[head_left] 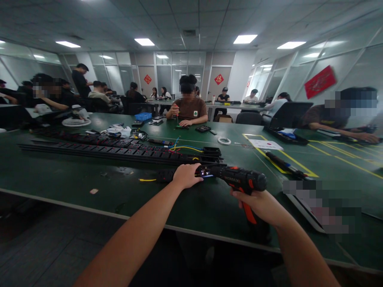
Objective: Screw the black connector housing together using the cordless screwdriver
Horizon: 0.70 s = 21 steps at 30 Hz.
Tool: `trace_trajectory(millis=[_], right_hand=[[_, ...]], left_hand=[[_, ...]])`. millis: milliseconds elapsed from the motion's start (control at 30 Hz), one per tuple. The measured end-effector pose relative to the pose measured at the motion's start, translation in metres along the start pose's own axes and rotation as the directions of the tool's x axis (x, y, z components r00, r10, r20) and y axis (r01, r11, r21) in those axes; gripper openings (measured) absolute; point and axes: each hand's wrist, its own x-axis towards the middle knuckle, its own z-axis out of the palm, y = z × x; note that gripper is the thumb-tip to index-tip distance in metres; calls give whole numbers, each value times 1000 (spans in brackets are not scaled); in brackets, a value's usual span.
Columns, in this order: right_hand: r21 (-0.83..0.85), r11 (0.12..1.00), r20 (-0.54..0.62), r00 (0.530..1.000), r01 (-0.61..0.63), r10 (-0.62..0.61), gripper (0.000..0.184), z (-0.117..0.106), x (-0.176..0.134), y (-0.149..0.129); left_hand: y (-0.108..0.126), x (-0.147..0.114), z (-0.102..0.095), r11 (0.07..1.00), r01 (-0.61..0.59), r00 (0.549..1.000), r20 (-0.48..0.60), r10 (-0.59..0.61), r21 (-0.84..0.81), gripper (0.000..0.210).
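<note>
In my right hand (259,202) is a black and orange cordless drill (239,177), gripped by its handle, its front end pointing left. My left hand (188,175) is closed over a black power strip (165,175) lying on the table, with a yellow wire (147,180) sticking out at its left end. The drill's tip meets the work just right of my left fingers, by a small shiny metal part (205,171). Whether the bit touches a screw is too small to tell. Just behind lie long black socket strips (128,152) side by side.
Blue and yellow wires (187,148) and a white tape roll (224,140) lie behind the strips. On the right are a black tool (284,165), a paper sheet (265,144) and yellow tape lines. A co-worker (188,107) sits opposite, a red screwdriver in hand. A blue bin (143,116) stands nearby.
</note>
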Motion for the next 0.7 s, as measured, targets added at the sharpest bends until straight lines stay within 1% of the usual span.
trace_trajectory(millis=[233, 367, 567, 700], right_hand=[[-40, 999, 2, 1000, 29, -29, 31, 1, 0, -1], [-49, 999, -17, 1000, 7, -8, 31, 1, 1, -1], [95, 995, -7, 1000, 27, -26, 41, 1, 0, -3], [140, 990, -10, 1000, 26, -25, 46, 1, -1, -4]], left_hand=[[0, 0, 0, 1000, 0, 1000, -2, 0, 12, 66], [-1, 1, 1, 1000, -13, 1000, -17, 13, 8, 67], [-2, 0, 2, 1000, -14, 1000, -12, 15, 14, 69], [-1, 0, 1, 1000, -8, 1000, -3, 8, 19, 69]])
